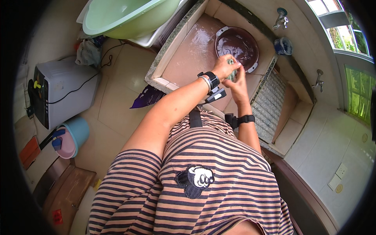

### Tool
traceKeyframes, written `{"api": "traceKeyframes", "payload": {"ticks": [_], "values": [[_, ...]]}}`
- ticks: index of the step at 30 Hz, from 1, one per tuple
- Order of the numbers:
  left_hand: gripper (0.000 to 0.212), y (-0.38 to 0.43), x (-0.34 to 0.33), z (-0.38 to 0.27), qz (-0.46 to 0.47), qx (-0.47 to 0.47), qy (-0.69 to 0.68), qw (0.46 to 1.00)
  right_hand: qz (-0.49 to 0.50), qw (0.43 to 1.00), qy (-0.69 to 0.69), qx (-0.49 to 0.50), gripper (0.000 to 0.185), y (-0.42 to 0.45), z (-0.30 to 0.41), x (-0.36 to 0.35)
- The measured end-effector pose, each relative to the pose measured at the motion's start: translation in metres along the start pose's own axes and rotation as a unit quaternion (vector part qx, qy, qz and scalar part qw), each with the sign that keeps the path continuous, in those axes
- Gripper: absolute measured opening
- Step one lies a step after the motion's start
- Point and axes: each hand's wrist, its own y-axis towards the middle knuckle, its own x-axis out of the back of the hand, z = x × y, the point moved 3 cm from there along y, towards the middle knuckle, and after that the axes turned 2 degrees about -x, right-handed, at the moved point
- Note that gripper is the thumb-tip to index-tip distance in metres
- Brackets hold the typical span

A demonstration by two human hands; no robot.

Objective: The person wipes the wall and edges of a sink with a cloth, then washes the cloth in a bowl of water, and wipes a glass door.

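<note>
A small bunched green cloth [231, 70] is held between my two hands, above the near rim of a basin. My left hand [224, 66] grips its upper left side, and my right hand [238, 82] closes on it from the right and below. Fingers hide much of the bundle. The dark red plastic basin [252, 41] has light grey handles and holds water. It stands in the far part of a tiled sink [188, 55] whose floor looks wet.
A tap [280, 20] juts from the wall beyond the basin, with a blue tub [283, 46] on the ledge. Right of the sink lies a ribbed stone washboard [268, 102], near a second tap [319, 80]. A large green tub [129, 22] stands at upper left.
</note>
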Motion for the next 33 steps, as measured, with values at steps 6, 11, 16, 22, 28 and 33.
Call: {"api": "traceKeyframes", "payload": {"ticks": [6, 11, 16, 22, 28, 33], "values": [[0.029, -0.022, -0.013, -0.064, 0.199, -0.035, -0.157, 0.967, 0.052, 0.899, 0.419, -0.115, 0.063, -0.004, 0.003, 0.035], [0.020, -0.034, -0.037, -0.070, 0.273, -0.057, -0.038, 0.960, 0.155, 0.884, 0.413, -0.157, 0.055, -0.024, -0.002, 0.030], [0.016, -0.040, -0.046, -0.077, 0.215, -0.115, 0.159, 0.957, 0.183, 0.895, 0.375, -0.159, 0.073, -0.021, -0.019, 0.040], [0.039, -0.054, -0.056, -0.081, 0.137, -0.249, 0.221, 0.933, 0.147, 0.949, 0.202, -0.193, 0.090, -0.028, -0.008, 0.046], [0.029, -0.059, -0.063, -0.087, 0.187, -0.372, 0.202, 0.887, 0.137, 0.971, 0.176, -0.085, 0.093, -0.036, 0.035, 0.042], [0.014, -0.073, -0.078, -0.105, 0.308, -0.415, 0.213, 0.829, 0.220, 0.897, 0.370, -0.103, 0.085, -0.040, 0.048, 0.038]]}}
